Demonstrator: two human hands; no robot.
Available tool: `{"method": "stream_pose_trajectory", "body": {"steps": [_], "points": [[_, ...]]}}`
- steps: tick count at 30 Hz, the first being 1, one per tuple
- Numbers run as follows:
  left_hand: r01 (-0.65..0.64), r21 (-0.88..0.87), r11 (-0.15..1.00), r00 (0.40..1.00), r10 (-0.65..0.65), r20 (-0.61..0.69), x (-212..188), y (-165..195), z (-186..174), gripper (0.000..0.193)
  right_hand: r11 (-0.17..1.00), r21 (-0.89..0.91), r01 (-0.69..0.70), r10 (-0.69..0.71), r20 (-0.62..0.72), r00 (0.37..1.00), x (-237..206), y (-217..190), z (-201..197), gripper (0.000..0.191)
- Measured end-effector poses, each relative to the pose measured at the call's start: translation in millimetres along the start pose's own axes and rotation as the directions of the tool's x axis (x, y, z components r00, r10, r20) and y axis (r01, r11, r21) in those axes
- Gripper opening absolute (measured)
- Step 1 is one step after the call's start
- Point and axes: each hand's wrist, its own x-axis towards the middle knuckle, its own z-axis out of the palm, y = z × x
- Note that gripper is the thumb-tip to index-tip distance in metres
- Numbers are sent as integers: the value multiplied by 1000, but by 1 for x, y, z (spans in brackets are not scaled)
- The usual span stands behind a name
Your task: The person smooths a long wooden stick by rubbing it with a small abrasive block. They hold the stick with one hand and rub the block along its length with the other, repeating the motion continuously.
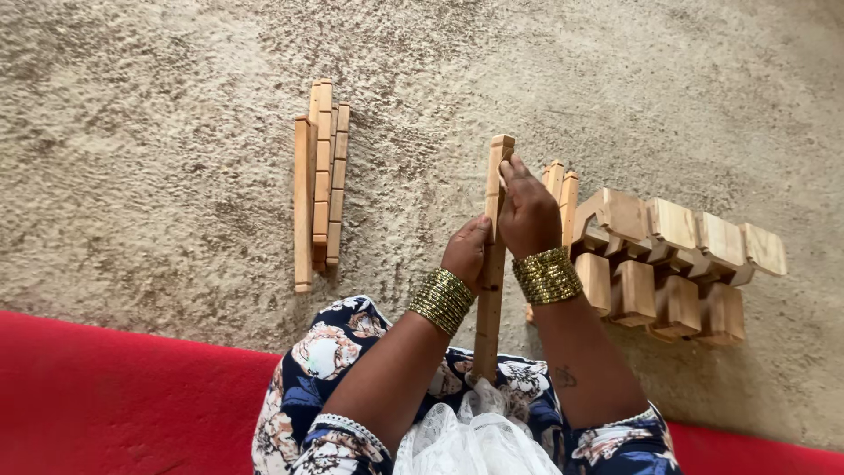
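Observation:
A long notched wooden bar [492, 290] stands between my hands, its lower end near my lap and its top pointing away from me. My left hand [467, 253] grips its middle from the left. My right hand [527, 214] grips it higher up from the right, fingertips near the top end. Both wrists wear stacks of gold bangles. Just right of my right hand lies a partly built wooden block assembly [673, 264] with two more bars [563, 198] sticking up from its left side.
A bundle of long notched wooden bars [320, 180] lies on the beige carpet [158, 158] to the left. A red mat [114, 396] runs along the near edge. My flowered clothing fills the bottom centre.

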Motion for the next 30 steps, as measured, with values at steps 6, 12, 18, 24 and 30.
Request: {"method": "stream_pose_trajectory", "body": {"steps": [6,12,18,24,30], "points": [[-11,-94,996,998,5,-65,-1,8,-5,30,987,145,73,-87,96,992,-61,-27,-21,29],[10,-56,998,909,-32,-415,-15,38,9,28,973,228,28,-78,214,974,-141,-71,-82,31],[-191,-144,971,915,123,-384,-14,47,-5,31,956,292,40,-86,146,986,-121,-73,-59,25],[-208,-211,955,957,154,-247,-16,41,-10,34,961,276,-22,-24,161,987,-96,-81,-45,26],[-346,119,931,823,362,-438,-36,87,-8,33,952,306,-28,-65,291,954,-107,-82,-70,26]]}}
